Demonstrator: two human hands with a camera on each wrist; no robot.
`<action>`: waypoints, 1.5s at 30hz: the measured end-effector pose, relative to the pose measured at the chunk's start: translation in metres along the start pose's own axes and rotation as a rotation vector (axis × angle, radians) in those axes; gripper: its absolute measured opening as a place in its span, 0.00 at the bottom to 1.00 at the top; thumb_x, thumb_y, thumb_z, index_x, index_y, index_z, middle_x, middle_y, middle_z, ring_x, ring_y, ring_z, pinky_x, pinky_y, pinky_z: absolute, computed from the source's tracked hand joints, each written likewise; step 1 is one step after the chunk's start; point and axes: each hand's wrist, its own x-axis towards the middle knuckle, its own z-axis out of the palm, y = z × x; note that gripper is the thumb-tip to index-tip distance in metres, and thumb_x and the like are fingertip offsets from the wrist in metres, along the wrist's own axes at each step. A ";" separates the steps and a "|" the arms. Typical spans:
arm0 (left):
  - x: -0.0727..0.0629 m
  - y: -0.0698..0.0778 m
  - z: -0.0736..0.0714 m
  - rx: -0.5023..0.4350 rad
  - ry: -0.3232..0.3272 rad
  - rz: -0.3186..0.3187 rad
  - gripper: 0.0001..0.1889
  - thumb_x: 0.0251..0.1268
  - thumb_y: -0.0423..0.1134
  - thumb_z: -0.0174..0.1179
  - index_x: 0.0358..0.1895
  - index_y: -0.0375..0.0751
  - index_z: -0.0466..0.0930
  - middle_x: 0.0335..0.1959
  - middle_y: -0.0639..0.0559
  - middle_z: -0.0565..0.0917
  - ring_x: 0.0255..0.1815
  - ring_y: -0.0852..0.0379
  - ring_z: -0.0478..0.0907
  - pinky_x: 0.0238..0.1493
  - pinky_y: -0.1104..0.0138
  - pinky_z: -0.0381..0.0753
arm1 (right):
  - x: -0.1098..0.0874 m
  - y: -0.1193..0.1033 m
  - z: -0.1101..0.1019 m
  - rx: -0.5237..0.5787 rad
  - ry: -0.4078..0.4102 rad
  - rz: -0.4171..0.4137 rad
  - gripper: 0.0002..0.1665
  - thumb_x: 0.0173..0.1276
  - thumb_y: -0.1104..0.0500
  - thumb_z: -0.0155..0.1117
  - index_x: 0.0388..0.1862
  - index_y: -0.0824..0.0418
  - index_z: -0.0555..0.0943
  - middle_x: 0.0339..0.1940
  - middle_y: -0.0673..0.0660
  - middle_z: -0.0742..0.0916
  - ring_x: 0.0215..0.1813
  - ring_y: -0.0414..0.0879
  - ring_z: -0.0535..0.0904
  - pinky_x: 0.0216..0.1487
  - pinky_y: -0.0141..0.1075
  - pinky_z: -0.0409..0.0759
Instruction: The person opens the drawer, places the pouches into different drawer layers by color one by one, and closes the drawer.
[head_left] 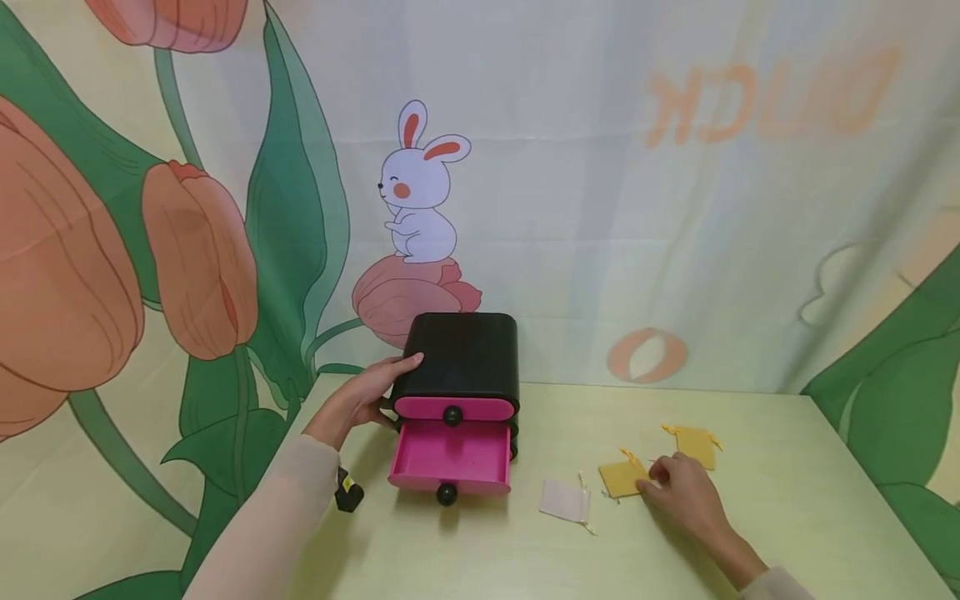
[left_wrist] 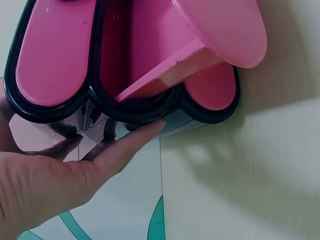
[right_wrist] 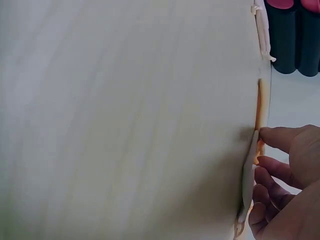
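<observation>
A black cabinet [head_left: 465,354] with pink drawers stands near the wall, one lower drawer [head_left: 447,454] pulled out. My left hand [head_left: 367,396] rests against the cabinet's left side, one fingertip on its top edge; the left wrist view shows fingers spread along the casing. My right hand [head_left: 686,496] has thumb and curled fingers at the right edge of a yellow drawstring pouch [head_left: 619,480], pinching it there. A pale pouch [head_left: 564,501] lies left of it, another yellow pouch [head_left: 696,447] behind the hand. In the right wrist view, a greyish flat piece [right_wrist: 248,175] sits by the fingertips, its kind unclear.
A small black object with a yellow mark [head_left: 348,492] lies on the table [head_left: 480,558] beside the left forearm. Behind the cabinet hangs a curtain [head_left: 570,208] printed with tulips and a rabbit. Round black knobs [head_left: 447,495] stick out from the drawer fronts.
</observation>
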 end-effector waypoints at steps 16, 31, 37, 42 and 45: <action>-0.003 0.003 -0.001 0.011 0.004 0.007 0.51 0.72 0.70 0.58 0.86 0.45 0.47 0.82 0.34 0.57 0.75 0.18 0.62 0.59 0.27 0.76 | 0.030 -0.088 -0.027 0.290 0.100 -0.177 0.05 0.71 0.65 0.74 0.38 0.58 0.85 0.30 0.47 0.83 0.34 0.42 0.77 0.35 0.34 0.78; -0.002 0.001 -0.001 0.020 0.019 -0.008 0.52 0.72 0.70 0.59 0.85 0.44 0.47 0.82 0.33 0.58 0.75 0.18 0.62 0.60 0.27 0.75 | 0.050 -0.230 0.022 0.409 0.114 -0.432 0.09 0.66 0.69 0.77 0.40 0.58 0.87 0.37 0.47 0.83 0.36 0.39 0.79 0.38 0.30 0.85; 0.000 0.001 0.000 0.026 0.013 -0.008 0.52 0.70 0.71 0.59 0.85 0.44 0.48 0.81 0.33 0.59 0.75 0.18 0.62 0.60 0.27 0.74 | 0.051 -0.247 0.045 0.374 0.091 -0.480 0.09 0.66 0.69 0.77 0.41 0.59 0.88 0.40 0.50 0.85 0.40 0.42 0.80 0.44 0.33 0.87; -0.002 0.002 0.000 0.019 0.006 -0.007 0.52 0.71 0.71 0.59 0.85 0.44 0.49 0.81 0.33 0.60 0.74 0.18 0.62 0.59 0.27 0.75 | 0.047 -0.255 0.061 0.274 0.051 -0.529 0.08 0.66 0.67 0.78 0.41 0.58 0.89 0.40 0.51 0.86 0.44 0.43 0.81 0.50 0.35 0.88; -0.003 0.003 0.001 0.018 0.007 -0.005 0.52 0.71 0.71 0.58 0.85 0.44 0.49 0.81 0.33 0.59 0.74 0.18 0.62 0.58 0.28 0.77 | 0.046 -0.258 0.067 0.253 0.017 -0.525 0.07 0.67 0.65 0.77 0.42 0.57 0.89 0.41 0.51 0.86 0.45 0.44 0.81 0.53 0.36 0.87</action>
